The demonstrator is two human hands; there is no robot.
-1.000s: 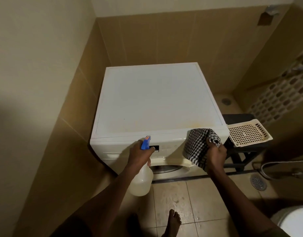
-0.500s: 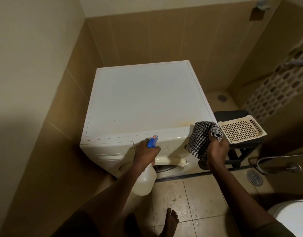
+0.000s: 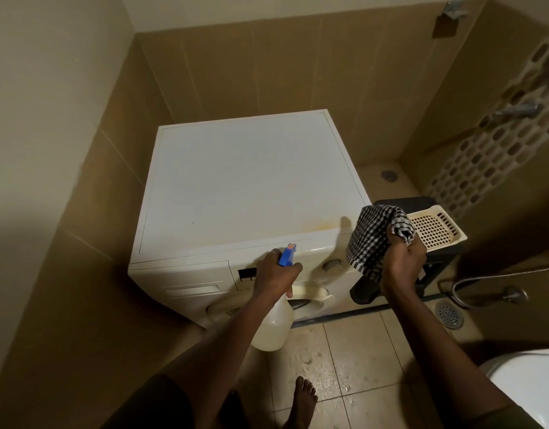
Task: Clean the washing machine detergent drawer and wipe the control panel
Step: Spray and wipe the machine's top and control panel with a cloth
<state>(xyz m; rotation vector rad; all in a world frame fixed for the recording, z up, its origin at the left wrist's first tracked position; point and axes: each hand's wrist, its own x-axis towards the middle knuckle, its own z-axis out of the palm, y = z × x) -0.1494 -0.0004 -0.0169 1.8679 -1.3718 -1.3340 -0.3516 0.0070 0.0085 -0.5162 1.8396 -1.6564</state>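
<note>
Now the left grip (image 3: 274, 274) is holding the bottle (image 3: 271, 328) by its neck; the right grip (image 3: 403, 261) is squeezing the soft cloth (image 3: 370, 236). The drawer (image 3: 192, 283) is looking stiff, I think: pull its front.

Beyond both hands the washer top (image 3: 248, 181) offers open flat room. A wall (image 3: 65, 150) stands left of the left hand (image 3: 274, 275); a basket (image 3: 437, 227) on a stool (image 3: 415, 202) sits just beyond the right hand (image 3: 401, 263).
</note>
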